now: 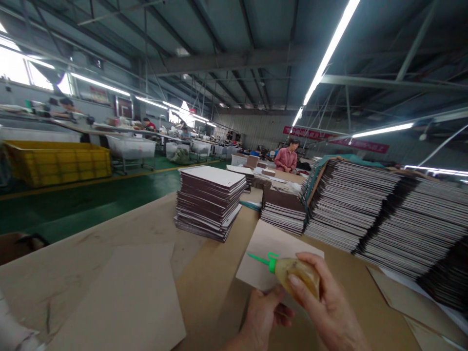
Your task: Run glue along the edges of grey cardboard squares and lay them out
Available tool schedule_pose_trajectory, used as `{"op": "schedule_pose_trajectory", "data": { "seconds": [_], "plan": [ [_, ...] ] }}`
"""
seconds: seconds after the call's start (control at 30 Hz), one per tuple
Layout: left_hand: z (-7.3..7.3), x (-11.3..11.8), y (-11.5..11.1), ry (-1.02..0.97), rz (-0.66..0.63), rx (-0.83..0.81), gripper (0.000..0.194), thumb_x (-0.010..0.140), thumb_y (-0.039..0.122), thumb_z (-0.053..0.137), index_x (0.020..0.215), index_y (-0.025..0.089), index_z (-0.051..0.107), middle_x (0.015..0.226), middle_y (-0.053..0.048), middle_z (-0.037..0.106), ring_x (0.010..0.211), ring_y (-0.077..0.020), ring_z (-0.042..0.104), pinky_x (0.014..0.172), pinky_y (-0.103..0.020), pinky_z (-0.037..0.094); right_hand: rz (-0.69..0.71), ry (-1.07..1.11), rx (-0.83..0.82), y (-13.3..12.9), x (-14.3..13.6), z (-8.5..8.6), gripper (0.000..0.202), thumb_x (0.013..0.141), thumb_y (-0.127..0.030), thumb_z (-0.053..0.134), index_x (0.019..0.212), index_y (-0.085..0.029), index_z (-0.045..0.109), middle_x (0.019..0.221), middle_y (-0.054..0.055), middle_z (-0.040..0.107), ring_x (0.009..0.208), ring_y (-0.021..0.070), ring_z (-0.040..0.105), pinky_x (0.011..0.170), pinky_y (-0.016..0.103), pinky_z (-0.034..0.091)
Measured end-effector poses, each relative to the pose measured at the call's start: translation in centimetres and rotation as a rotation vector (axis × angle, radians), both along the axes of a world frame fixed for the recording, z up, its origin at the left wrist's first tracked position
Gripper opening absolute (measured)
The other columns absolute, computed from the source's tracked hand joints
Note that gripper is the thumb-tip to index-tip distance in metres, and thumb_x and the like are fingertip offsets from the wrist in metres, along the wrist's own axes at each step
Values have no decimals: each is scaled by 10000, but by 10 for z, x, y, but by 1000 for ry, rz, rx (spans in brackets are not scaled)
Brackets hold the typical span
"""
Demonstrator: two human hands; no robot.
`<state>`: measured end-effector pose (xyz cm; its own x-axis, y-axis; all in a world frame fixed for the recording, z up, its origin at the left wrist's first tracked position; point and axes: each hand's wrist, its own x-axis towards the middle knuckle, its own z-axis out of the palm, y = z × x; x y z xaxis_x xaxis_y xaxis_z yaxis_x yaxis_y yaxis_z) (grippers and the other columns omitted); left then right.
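My right hand (325, 302) is wrapped round a squeezable glue bottle (296, 275), yellowish and partly filled, with a green cap and a long thin green nozzle. The bottle is tilted on its side, its nozzle pointing left above a pale board (266, 239) on the table. Just below the near edge of that board is my left hand (263, 312), its fingers curled in and the thumb over them. What those fingers hold, if anything, is hidden. A neat stack of dark boards (208, 202) with a white top sheet stands beyond the pale board.
Tall stacks of dark and white boards (351, 204) line the table's right side. Another large pale sheet (124, 297) lies at the left on the table (208, 273). A person in a reddish shirt (286, 158) is at the far end. A yellow bin (58, 161) stands on the green floor.
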<state>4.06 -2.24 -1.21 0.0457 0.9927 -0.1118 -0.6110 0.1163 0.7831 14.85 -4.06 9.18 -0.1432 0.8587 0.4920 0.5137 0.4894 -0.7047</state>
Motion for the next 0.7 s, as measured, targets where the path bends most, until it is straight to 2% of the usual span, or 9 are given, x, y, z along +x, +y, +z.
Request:
{"op": "schedule_pose_trajectory", "data": {
  "seconds": [0.13, 0.27, 0.7],
  "plan": [
    [-1, 1, 0, 7, -7, -6, 481, 643, 500, 745, 859, 74, 683, 584, -62, 654, 458, -142, 568, 416, -234, 419, 64, -240, 200, 14, 9, 8, 264, 903, -426, 546, 1107, -260, 521, 981, 7, 600, 805, 167, 595, 679, 253, 480],
    [1, 1, -4, -2, -22, 3, 459, 674, 493, 723, 881, 85, 682, 610, -62, 661, 451, -127, 554, 421, -227, 417, 120, -336, 322, 19, 6, 17, 193, 931, -360, 537, 1090, -254, 517, 931, 9, 574, 785, 159, 577, 669, 253, 460],
    [4, 3, -5, -6, -31, 9, 464, 660, 503, 723, 874, 94, 677, 644, -73, 670, 466, -139, 565, 420, -238, 419, 235, -426, 468, 21, -2, 19, 90, 955, -210, 465, 1026, -216, 521, 820, 19, 500, 687, 149, 519, 580, 250, 400]
  ]
}}
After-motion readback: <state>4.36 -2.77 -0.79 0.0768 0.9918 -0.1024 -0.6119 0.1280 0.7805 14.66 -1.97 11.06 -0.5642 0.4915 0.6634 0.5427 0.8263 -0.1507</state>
